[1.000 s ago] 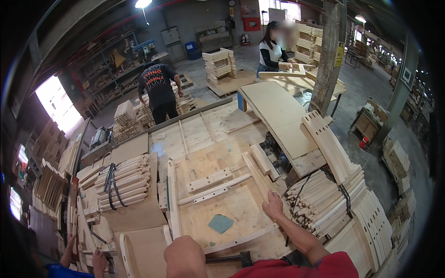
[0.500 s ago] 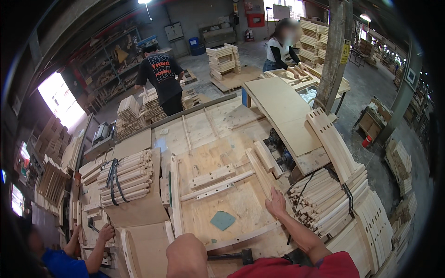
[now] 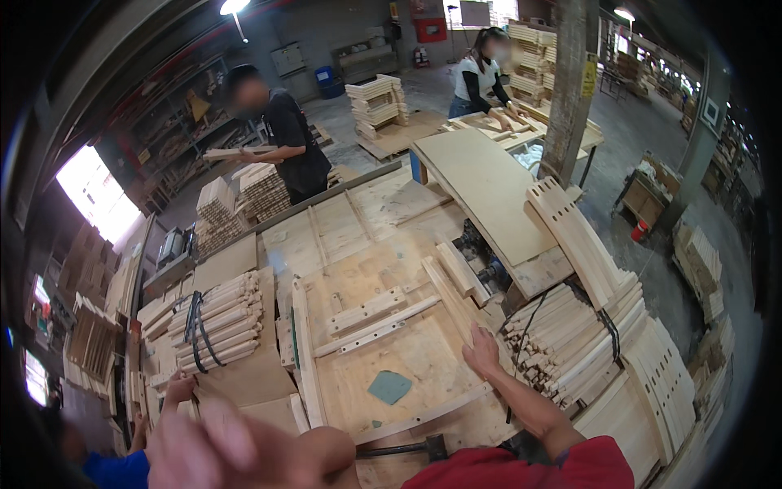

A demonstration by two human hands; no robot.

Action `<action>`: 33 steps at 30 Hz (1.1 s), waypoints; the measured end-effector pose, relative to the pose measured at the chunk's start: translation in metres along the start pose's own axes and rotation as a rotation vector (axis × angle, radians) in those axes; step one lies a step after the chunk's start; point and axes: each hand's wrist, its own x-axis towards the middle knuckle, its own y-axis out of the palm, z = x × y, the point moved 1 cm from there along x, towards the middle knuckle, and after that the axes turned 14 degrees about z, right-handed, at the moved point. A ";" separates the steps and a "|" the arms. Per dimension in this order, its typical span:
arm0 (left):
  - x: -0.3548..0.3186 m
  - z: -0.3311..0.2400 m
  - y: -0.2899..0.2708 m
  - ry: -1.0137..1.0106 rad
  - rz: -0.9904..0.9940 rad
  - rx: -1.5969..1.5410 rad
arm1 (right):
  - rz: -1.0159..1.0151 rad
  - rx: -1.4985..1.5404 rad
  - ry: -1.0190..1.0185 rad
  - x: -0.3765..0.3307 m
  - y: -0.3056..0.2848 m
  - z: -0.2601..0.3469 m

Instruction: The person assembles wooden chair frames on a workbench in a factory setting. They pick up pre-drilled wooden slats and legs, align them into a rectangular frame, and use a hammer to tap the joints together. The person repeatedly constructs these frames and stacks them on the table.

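My right hand (image 3: 482,352) is closed around the near end of a pale wooden board (image 3: 450,297), which slants along the right side of the worktable. My left hand (image 3: 220,448) is raised close to the camera at the lower left, smeared by motion; what its fingers do cannot be made out. Between the arms lie a long wooden rail (image 3: 300,350) at the left, a short block with holes (image 3: 366,311), a thin slat (image 3: 407,322) and a curved rail (image 3: 440,414) along the near side. A dark-headed hammer (image 3: 437,447) rests by my body.
A green patch (image 3: 389,387) lies on the tabletop. Strapped bundles of sticks stand left (image 3: 232,318) and right (image 3: 554,342). Slotted boards (image 3: 652,383) lean at the far right. A co-worker in blue (image 3: 118,469) is close on my left; two others stand beyond the table.
My left hand has come up into view at the lower left. My right hand stays on the board. The dark-shirted co-worker has turned and now holds wooden pieces. The view has shifted slightly.
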 end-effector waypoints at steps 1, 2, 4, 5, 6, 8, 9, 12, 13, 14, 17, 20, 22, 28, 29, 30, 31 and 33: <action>-0.030 0.025 -0.008 0.058 -0.057 -0.058 | 0.023 -0.001 0.005 0.000 0.001 0.006; -0.066 0.066 -0.007 -0.094 -0.085 -0.019 | 0.029 -0.030 0.068 -0.005 -0.003 -0.005; -0.135 0.117 -0.011 -0.530 -0.070 0.224 | -0.013 -0.044 0.059 -0.004 -0.010 -0.013; -0.177 0.147 -0.030 -0.773 0.044 0.344 | -0.028 -0.041 0.044 -0.003 -0.007 -0.007; -0.218 0.167 -0.053 -1.022 0.160 0.488 | -0.008 -0.009 0.030 -0.005 -0.001 0.001; -0.285 0.180 -0.077 -1.307 0.578 0.839 | 0.017 0.017 0.003 0.000 -0.003 0.011; -0.311 0.176 -0.075 -1.221 0.593 0.933 | 0.031 0.024 0.026 0.000 -0.006 0.010; -0.352 0.162 -0.060 -1.346 0.629 1.034 | 0.020 0.015 0.045 -0.006 -0.012 0.001; -0.362 0.157 -0.064 -1.449 0.633 1.051 | 0.020 0.020 0.038 -0.006 -0.012 0.003; -0.370 0.154 -0.065 -1.478 0.657 1.005 | 0.019 0.016 0.038 -0.006 -0.014 0.001; -0.387 0.146 -0.070 -1.510 0.637 0.910 | 0.013 0.013 0.047 -0.007 -0.012 0.003; -0.397 0.134 -0.069 -1.478 0.508 0.908 | 0.052 0.016 0.069 -0.006 -0.012 0.004; -0.398 0.133 -0.073 -1.471 0.490 0.960 | 0.064 0.025 0.064 -0.005 -0.011 0.008; -0.400 0.136 -0.072 -1.511 0.526 0.980 | 0.057 0.019 0.057 -0.006 -0.012 0.007; -0.401 0.135 -0.072 -1.507 0.526 0.984 | 0.056 0.020 0.061 -0.006 -0.011 0.007; -0.401 0.135 -0.073 -1.504 0.526 0.988 | 0.056 0.021 0.064 -0.006 -0.011 0.008; -0.401 0.135 -0.073 -1.500 0.525 0.993 | 0.059 0.015 0.066 -0.006 -0.011 0.009; -0.401 0.135 -0.073 -1.487 0.513 0.993 | 0.062 0.000 0.073 -0.005 -0.011 0.008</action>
